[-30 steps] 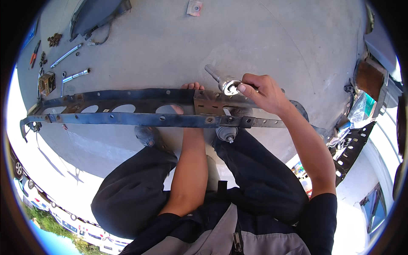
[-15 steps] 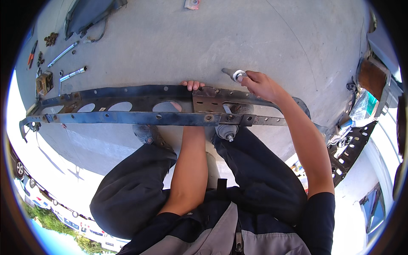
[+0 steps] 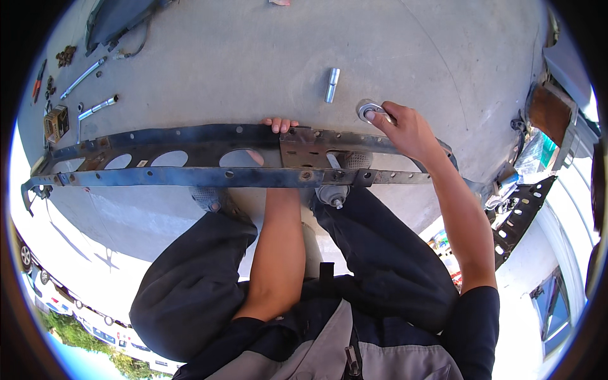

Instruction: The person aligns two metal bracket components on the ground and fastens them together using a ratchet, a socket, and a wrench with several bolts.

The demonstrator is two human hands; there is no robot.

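Note:
My left hand [image 3: 278,124] is closed on a long dark, rust-spotted metal rail [image 3: 196,178] with oval cutouts, its fingertips over the far edge and the forearm passing underneath. A round grey metal mount [image 3: 330,196] with a threaded stud hangs at the rail's near side, right of my left forearm. My right hand [image 3: 408,133] grips a silver ratchet [image 3: 366,110] just beyond the rail's right half; its handle is mostly hidden in the fist. A long chrome socket [image 3: 332,85] lies apart from the ratchet on the concrete floor.
At left lie socket wrenches [image 3: 95,110], orange-handled pliers [image 3: 38,82], a pile of small rusty parts [image 3: 65,56] and a small box [image 3: 56,124]. A dark panel [image 3: 117,16] is at top left. Scrap metal [image 3: 550,111] and a perforated dark bracket [image 3: 516,218] crowd the right side.
The long socket, earlier on the ratchet, now lies separately on the floor. My right hand has moved right with the ratchet. My left hand still grips the rail.

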